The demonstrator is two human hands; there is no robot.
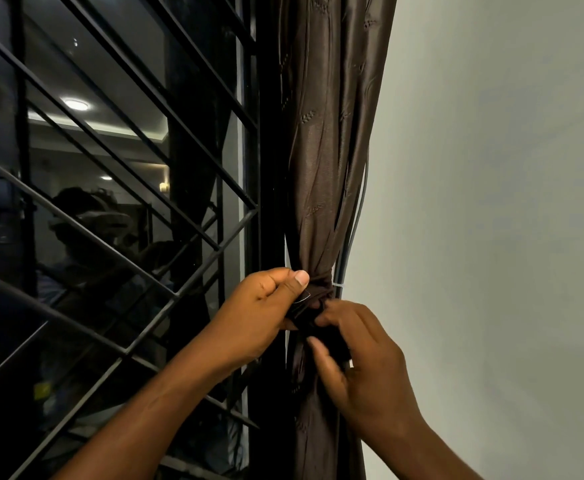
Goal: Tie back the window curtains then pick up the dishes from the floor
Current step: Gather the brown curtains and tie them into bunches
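Note:
A dark brown curtain (332, 133) hangs gathered into a bunch at the window's right side, cinched at about waist height by a dark tie-back band (313, 301). My left hand (266, 306) is closed on one end of the band, thumb on top. Just below and to the right, my right hand (363, 355) has its fingers curled on the band's other end, slightly blurred. No dishes are in view.
A dark window with black diagonal metal bars (127, 202) fills the left, its glass reflecting a person and ceiling lights. A plain pale wall (491, 202) fills the right. A thin grey cable (356, 216) runs down along the curtain's right edge.

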